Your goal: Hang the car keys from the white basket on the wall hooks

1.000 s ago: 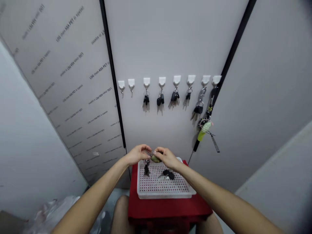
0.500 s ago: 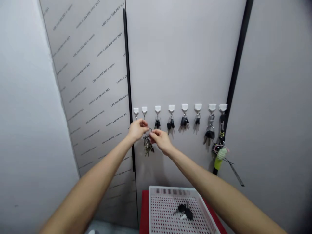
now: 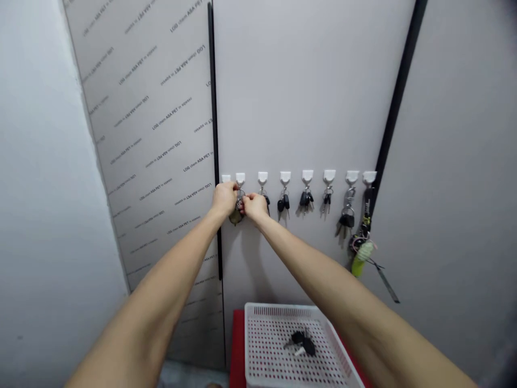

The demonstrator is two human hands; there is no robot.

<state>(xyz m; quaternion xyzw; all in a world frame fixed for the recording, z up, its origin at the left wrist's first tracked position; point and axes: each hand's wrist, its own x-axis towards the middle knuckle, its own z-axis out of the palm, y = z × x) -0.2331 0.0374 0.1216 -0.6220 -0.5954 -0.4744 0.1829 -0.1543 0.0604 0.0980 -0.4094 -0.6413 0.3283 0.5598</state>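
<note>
Held keys — mostly hidden between hands; leftmost hook — partly covered.

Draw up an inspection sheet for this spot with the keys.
Surface: red surface under a white perforated basket.
Job's things: key bunch just below the second hook from the left; black-headed keys in the basket.
Clutter: nothing seen.
Hands: left hand and right hand at the bunch, exact grips partly hidden.
Cables: nothing seen.
Surroundings: pale panel with a row of white hooks, several bearing keys; printed panel at left.
</note>
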